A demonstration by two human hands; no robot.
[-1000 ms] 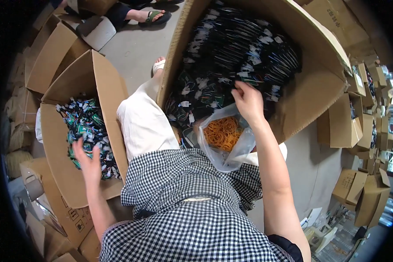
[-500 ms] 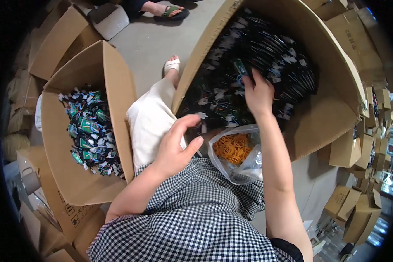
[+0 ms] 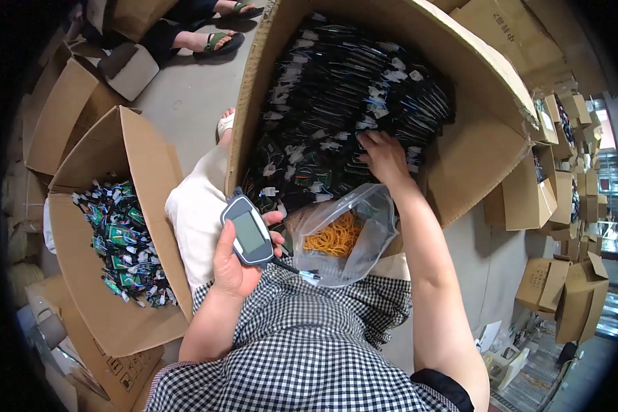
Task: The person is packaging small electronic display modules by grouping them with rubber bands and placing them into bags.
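Since half a second ago, our left hand (image 3: 235,264) has come up in front of us and now clasps a small grey handheld device with a screen (image 3: 248,237), fingers wrapped round its body and thumb along its right edge; a dark cord trails from its near end toward the right. Our right hand (image 3: 384,156) has shifted a little nearer and lies palm down, fingers spread, on the black packets (image 3: 350,89) that fill the big tilted cardboard box (image 3: 487,82) ahead; we cannot tell whether it grips any of them. Just near of that hand, between our arms, sits a clear plastic bag of orange rubber bands (image 3: 336,237). At far left a smaller open cardboard box (image 3: 127,151) holds green and black packets (image 3: 120,240). Our checked garment (image 3: 302,350) fills the near edge.
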